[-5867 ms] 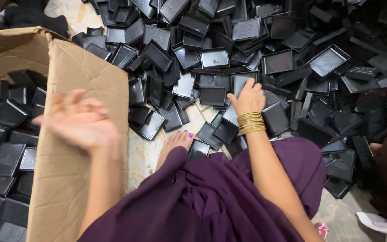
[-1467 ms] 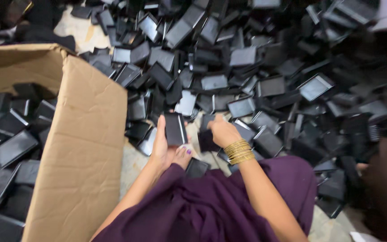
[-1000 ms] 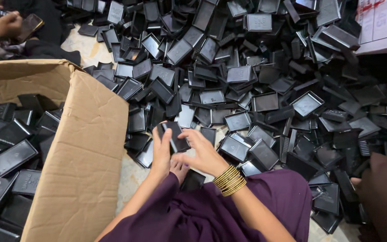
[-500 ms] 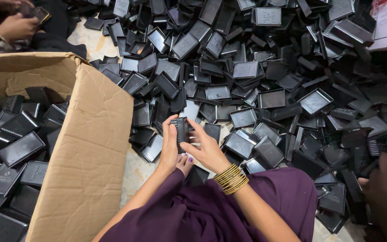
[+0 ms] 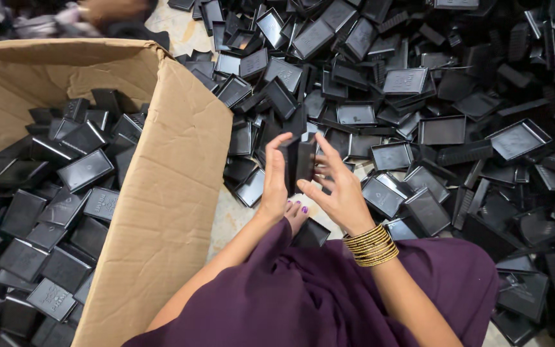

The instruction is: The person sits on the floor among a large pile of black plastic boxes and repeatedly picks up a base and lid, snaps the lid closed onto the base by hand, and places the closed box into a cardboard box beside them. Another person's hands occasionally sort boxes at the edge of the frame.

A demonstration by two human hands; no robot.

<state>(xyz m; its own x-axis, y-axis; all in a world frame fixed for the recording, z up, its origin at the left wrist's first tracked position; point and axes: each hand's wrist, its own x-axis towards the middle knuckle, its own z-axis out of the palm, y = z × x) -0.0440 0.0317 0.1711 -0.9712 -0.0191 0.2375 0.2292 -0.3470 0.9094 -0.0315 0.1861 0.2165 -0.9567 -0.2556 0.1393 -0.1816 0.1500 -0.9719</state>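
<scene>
A small black plastic piece (image 5: 298, 164), flat and rectangular, is held upright on edge between both hands, above the floor (image 5: 232, 215) and clear of the heap. Its narrow side faces the camera. It looks like 2 thin pieces pressed together, though the seam is hard to make out.

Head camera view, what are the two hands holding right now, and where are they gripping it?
Both hands hold one small black rectangular plastic case upright. The left hand grips its left edge; the right hand touches its right side.
</scene>
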